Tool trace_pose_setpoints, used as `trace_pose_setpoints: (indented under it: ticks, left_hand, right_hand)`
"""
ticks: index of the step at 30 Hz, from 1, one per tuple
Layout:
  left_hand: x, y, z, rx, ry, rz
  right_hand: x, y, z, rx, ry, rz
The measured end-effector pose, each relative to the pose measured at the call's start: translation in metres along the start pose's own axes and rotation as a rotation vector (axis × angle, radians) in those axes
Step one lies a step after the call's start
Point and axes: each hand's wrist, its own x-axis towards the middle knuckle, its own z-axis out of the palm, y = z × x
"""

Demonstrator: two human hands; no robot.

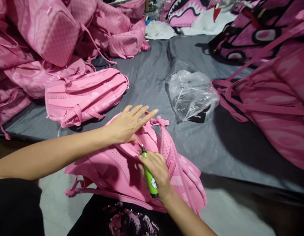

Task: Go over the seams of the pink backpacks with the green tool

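Two hands: left spread (pixel 128 126) on one pink backpack (pixel 122 164), right pinching one green marker (pixel 149 173).

Black clothing (pixel 16 206) with pink and white pattern (pixel 132 223)

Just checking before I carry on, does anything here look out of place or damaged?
Nothing looks spilled or damaged. The clear plastic bag seems out of place: it lies crumpled on the grey table cover, like stray packaging among pink backpacks.

pile (pixel 55 36) on table (pixel 152 75), left | plastic bag (pixel 193 93) right | backpack (pixel 186 183) at front
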Motion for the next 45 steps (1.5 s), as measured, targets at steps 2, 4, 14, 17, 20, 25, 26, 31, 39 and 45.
trace_pose_setpoints:
  ticks: [2,4,14,17,20,25,26,31,39,45]
  left_hand:
    - [0.0,0.005,0.005,0.032,0.008,0.022]
    - [0.001,0.01,0.01,0.068,-0.017,0.021]
    - [0.001,0.013,0.012,0.046,0.005,-0.011]
    - [0.002,0.014,0.017,0.014,0.031,-0.107]
    - [0.005,0.015,0.02,0.013,0.016,-0.175]
    - [0.007,0.017,0.018,0.044,-0.01,-0.193]
    - [0.007,0.016,0.018,0.04,-0.007,-0.192]
    - [0.01,0.016,0.016,0.006,-0.048,-0.197]
    - [0.013,0.017,0.014,0.051,-0.125,-0.234]
    - [0.014,0.015,0.015,0.076,-0.145,-0.217]
  right_hand:
    - [0.005,0.004,-0.001,0.026,0.029,0.025]
    - [0.009,0.005,-0.001,0.07,0.06,0.066]
    - [0.022,0.025,-0.026,-0.017,-0.048,0.19]
    - [0.023,0.031,-0.036,-0.109,0.013,0.23]
    - [0.027,0.029,-0.041,-0.084,-0.086,0.23]
    - [0.048,0.025,-0.04,-0.01,-0.165,0.448]
    - [0.054,0.026,-0.039,0.035,-0.187,0.483]
    - [0.083,0.035,-0.039,0.253,-0.526,0.405]
    - [0.081,0.028,-0.053,0.049,-0.736,0.406]
    - [0.077,0.032,-0.051,0.153,-0.662,0.446]
